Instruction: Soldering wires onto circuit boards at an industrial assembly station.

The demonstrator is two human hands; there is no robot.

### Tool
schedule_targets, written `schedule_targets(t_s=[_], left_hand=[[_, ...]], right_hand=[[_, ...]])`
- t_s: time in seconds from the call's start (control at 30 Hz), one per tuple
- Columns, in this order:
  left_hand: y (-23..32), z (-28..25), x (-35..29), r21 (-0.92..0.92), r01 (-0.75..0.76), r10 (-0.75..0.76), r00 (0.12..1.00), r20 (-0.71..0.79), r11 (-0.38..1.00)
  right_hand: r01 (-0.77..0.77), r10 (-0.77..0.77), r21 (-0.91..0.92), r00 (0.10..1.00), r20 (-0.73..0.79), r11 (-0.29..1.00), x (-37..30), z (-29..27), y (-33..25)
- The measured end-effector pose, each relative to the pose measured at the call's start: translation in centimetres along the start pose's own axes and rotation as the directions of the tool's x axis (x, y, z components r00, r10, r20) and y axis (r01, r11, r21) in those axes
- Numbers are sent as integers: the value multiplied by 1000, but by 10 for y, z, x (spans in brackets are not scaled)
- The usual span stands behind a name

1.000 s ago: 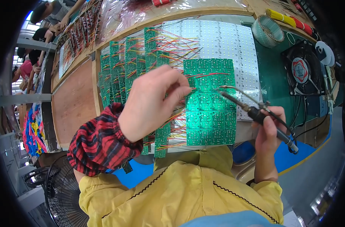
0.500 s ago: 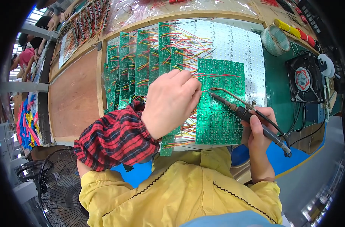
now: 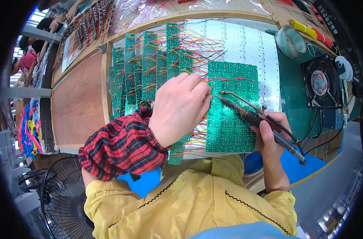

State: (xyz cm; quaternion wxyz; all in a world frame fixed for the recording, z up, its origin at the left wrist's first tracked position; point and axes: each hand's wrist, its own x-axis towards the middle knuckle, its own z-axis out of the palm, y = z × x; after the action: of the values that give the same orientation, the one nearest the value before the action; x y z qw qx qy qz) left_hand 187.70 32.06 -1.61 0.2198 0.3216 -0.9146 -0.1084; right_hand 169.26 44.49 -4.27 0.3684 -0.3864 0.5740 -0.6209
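A green circuit board panel (image 3: 231, 133), divided into many small boards, lies in front of me. My left hand (image 3: 181, 105), in a red-and-black checked sleeve cover, rests at the panel's left edge. Its fingers are pinched together, and a short bit of thin red wire (image 3: 216, 96) shows at the fingertips. My right hand (image 3: 272, 133) grips a soldering iron (image 3: 253, 118) from the right. A thin curved metal tube (image 3: 241, 98) is fixed along the iron. The iron's tip is over the panel, close to the left fingertips; whether it touches is hard to tell.
Green board strips (image 3: 149, 65) with red, yellow and black wires lie on the left, over a white dotted sheet (image 3: 245, 44). At the right stand a black fan (image 3: 320, 81), a woven basket (image 3: 289, 42) and a white spool (image 3: 343, 68). A floor fan (image 3: 66, 199) is lower left. Other people sit far left.
The soldering iron and right hand have shifted very slightly to the left. My left hand stays in nearly the same place.
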Motion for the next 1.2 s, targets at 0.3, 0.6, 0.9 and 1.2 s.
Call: schedule_targets(t_s=[0.3, 0.6, 0.9, 1.2], left_hand=[[0, 0, 0, -1, 10, -10, 1000, 15, 1000], [-2, -13, -1, 16, -63, 62, 997, 35, 998], [8, -34, 13, -170, 46, -51, 998, -26, 984], [9, 11, 15, -181, 26, -12, 997, 76, 983]], right_hand=[[35, -30, 71, 996, -80, 997, -1, -13, 8], [92, -82, 72, 988, -130, 993, 1, -24, 9], [80, -71, 61, 989, -127, 995, -4, -27, 5], [-4, 14, 88, 993, -117, 996, -7, -22, 6]])
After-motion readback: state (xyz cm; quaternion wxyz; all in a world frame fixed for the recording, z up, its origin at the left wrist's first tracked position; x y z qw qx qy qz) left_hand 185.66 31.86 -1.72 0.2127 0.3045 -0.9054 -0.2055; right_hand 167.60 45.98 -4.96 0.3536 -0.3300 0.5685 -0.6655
